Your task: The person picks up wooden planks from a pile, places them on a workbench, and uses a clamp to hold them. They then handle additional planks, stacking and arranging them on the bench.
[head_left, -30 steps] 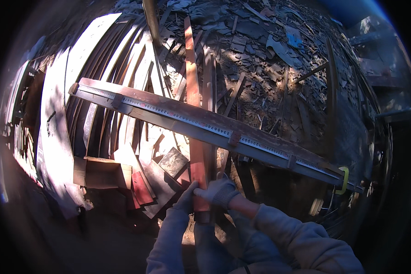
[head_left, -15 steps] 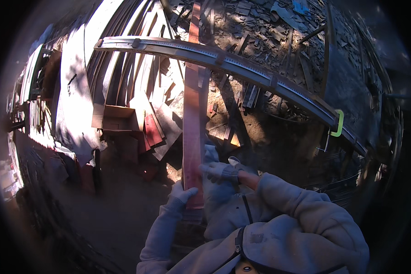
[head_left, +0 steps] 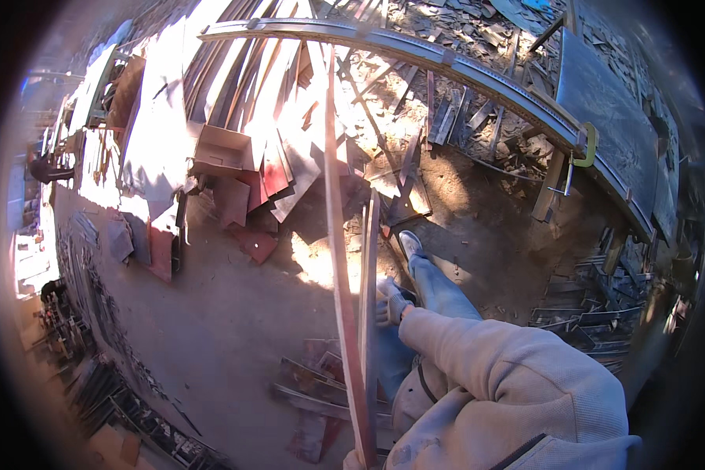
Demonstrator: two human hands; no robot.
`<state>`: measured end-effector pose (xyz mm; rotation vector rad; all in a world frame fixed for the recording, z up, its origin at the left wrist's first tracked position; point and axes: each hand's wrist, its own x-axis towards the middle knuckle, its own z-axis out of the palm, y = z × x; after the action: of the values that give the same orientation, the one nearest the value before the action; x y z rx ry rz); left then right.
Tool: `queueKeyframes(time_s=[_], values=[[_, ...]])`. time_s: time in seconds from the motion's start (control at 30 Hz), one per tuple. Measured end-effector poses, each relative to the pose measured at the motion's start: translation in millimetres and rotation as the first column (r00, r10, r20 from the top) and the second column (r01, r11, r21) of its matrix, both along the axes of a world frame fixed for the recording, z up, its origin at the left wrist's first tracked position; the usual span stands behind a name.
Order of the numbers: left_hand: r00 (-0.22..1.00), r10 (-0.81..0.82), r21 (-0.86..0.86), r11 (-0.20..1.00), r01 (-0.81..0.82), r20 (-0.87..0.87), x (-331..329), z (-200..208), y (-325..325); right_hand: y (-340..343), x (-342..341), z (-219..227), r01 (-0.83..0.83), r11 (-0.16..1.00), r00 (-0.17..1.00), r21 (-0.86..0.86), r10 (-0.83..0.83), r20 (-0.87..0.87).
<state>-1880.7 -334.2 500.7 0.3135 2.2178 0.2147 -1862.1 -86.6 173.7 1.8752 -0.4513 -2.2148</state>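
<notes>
A long reddish wooden plank [head_left: 342, 274], turned on its narrow edge, runs from the bottom of the view up toward a long measuring rail [head_left: 415, 48]. My left hand [head_left: 353, 460], gloved and mostly cut off by the lower edge, grips the plank's near end. Beside the plank on its right stands a second, shorter length of wood [head_left: 370, 258]. My right hand [head_left: 393, 304], in a light glove with a dark cuff, is next to this shorter piece with its fingers apart; whether it touches the wood is unclear.
A green clamp [head_left: 586, 149] sits on the rail's right part. An open cardboard box [head_left: 221, 149] and reddish panels [head_left: 231, 202] are at the left. Scrap boards [head_left: 313, 392] lie low beside the plank. More offcuts [head_left: 587, 301] are piled at right.
The plank has turned from its broad face onto its edge. My left hand has drawn back toward the lower edge; my right hand has come away from the plank. The view has shifted.
</notes>
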Motion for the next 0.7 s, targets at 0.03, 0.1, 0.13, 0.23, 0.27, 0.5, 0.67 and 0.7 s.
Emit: queueKeyframes(time_s=[0.03,0.1,0.13,0.23,0.27,0.5,0.67,0.7], values=[[0.999,0.033,0.016,0.999,-0.033,0.004,12.5,-8.4,-16.5,-31.5,12.4,-3.1,0.015,1.0,1.0,0.009,-0.015,0.0],[0.996,0.089,0.043,0.995,-0.089,0.004,36.0,-22.6,-49.5,-88.3,33.8,-13.2,0.04,0.998,0.999,0.04,-0.04,-0.009],[0.994,0.112,0.058,0.992,-0.112,0.001,45.9,-29.8,-66.1,-115.4,43.6,-20.2,0.05,0.998,0.999,0.044,-0.05,-0.015],[0.988,0.156,0.115,0.981,-0.155,0.002,73.9,-51.9,-117.9,-197.0,80.1,-42.5,0.078,0.992,0.997,0.096,-0.077,-0.019],[0.986,0.169,0.136,0.976,-0.168,0.003,83.9,-60.3,-136.0,-223.8,89.4,-49.7,0.092,0.989,0.996,0.114,-0.089,-0.031],[0.968,0.249,0.213,0.944,-0.252,0.042,143.4,-81.4,-243.5,-324.3,124.0,-14.1,0.315,0.941,0.911,-0.128,-0.337,-0.238],[0.951,0.294,0.252,0.917,-0.308,0.092,170.7,-89.0,-273.7,-299.8,130.3,54.3,0.279,0.958,0.922,0.07,-0.247,-0.299],[0.947,0.307,0.254,0.912,-0.321,0.096,175.8,-90.1,-278.2,-299.8,131.1,62.2,0.327,0.94,0.896,0.099,-0.274,-0.35]])
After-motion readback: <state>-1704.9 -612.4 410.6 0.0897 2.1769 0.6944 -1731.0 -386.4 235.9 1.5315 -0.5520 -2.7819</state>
